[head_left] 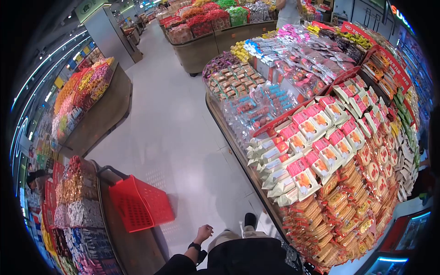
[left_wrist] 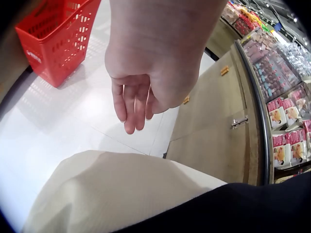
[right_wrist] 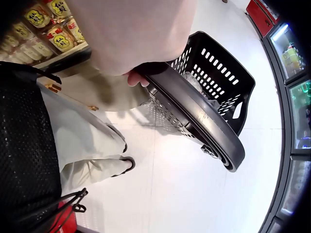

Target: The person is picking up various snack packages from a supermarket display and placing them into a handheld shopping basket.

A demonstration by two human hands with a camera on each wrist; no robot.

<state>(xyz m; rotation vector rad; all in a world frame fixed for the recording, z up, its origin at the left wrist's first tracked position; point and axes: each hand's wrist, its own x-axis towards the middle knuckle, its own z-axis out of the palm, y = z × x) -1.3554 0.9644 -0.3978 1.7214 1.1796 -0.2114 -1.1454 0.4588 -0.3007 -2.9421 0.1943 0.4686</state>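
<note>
In the right wrist view my right hand (right_wrist: 138,48) grips the handle (right_wrist: 194,109) of a black basket (right_wrist: 218,68); some clear plastic packaging (right_wrist: 193,81) lies inside it. The head view does not show this hand. My left hand (head_left: 205,233) hangs beside my legs in the head view, holding nothing. Its fingers point down, loosely bent, in the left wrist view, where the hand (left_wrist: 146,87) is above the pale floor.
A red basket (head_left: 140,204) stands against the left display. On the right is a large slanted stand of packaged snacks (head_left: 316,151) with a dark edge (head_left: 238,153). More candy stands (head_left: 201,46) are ahead, and lit fridges (right_wrist: 296,111) are at the right.
</note>
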